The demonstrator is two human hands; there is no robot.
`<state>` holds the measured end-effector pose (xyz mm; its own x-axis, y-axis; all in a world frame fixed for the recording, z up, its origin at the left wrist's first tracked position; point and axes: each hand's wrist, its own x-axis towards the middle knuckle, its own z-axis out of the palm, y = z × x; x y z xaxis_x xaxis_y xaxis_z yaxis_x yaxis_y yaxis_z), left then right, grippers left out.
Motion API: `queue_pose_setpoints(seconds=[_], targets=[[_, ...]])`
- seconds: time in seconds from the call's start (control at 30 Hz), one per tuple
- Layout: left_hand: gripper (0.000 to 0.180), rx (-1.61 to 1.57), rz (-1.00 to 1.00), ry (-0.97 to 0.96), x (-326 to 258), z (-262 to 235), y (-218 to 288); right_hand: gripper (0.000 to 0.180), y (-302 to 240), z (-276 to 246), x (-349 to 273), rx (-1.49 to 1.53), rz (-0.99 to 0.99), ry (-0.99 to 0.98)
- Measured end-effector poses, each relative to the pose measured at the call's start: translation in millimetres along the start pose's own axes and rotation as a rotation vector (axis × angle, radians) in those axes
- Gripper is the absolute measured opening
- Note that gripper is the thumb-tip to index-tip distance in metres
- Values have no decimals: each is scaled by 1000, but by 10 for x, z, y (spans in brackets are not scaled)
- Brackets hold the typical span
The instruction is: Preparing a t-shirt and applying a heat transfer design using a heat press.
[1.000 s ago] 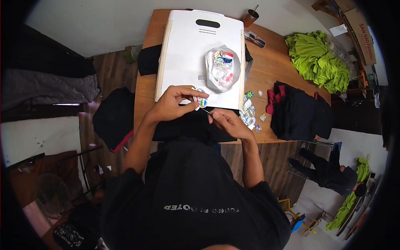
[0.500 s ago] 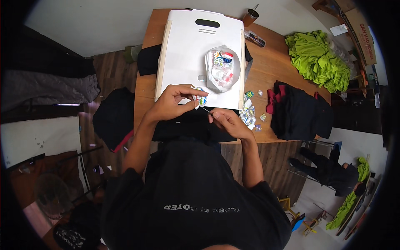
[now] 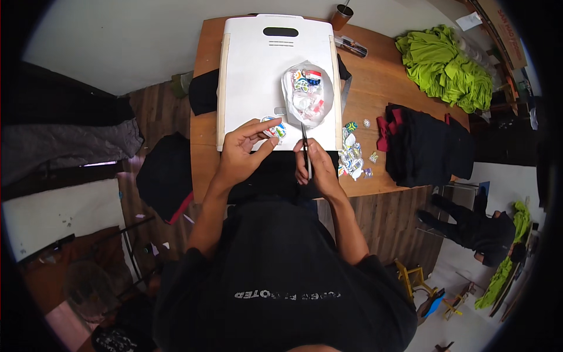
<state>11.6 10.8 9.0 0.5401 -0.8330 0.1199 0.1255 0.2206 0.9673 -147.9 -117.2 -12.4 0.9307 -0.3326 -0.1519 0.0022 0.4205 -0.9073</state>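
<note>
Pinched between the thumb and fingers of my left hand [image 3: 239, 154] is a small round patch [image 3: 274, 128], white with coloured markings, over the near edge of the white board [image 3: 252, 76]. To its right, my right hand [image 3: 319, 164] is closed on a slim dark and silver tool [image 3: 305, 154]; its exact kind is too small to make out. The tool points away from me, its tip close to a white plastic bag [image 3: 332, 100]. Inside the opened bag lie colourful patches [image 3: 305, 81].
Several loose patches [image 3: 350, 155] lie right of the board on the wooden table [image 3: 375, 85]. Folded dark garments [image 3: 419, 146] and a lime-green fabric pile [image 3: 448, 70] stand farther right. A brown cup [image 3: 341, 17] is at the back. Another person [image 3: 487, 229] is at the right.
The tool has moved away from the patch and now points up toward the bag. My left hand still holds the patch, slightly farther left. The whole view has shifted a little.
</note>
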Motion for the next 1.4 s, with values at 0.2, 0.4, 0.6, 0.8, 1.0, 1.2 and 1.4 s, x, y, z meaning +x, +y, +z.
queue_pose_setpoints(seconds=[0.2,0.4,0.6,0.8,1.0,1.2,1.4], targets=[[38,31,5,-34,-46,50,-23,40,29,60,144,236,-118,125],[51,23,-16,-41,-80,88,55,21,-87,250,209,-43,6,230],[72,-44,6,31,-98,85,17,18,-38,273,224,12,-45,272],[64,-43,-34,33,-89,58,-4,17,-32,256,210,18,-57,264],[55,-74,-38,85,-77,83,-36,18,-6,235,192,11,-52,277],[53,-53,-41,94,-72,93,-52,17,-4,230,167,34,-40,290],[51,-9,-28,89,-61,98,-36,19,-23,196,182,-12,-60,263]])
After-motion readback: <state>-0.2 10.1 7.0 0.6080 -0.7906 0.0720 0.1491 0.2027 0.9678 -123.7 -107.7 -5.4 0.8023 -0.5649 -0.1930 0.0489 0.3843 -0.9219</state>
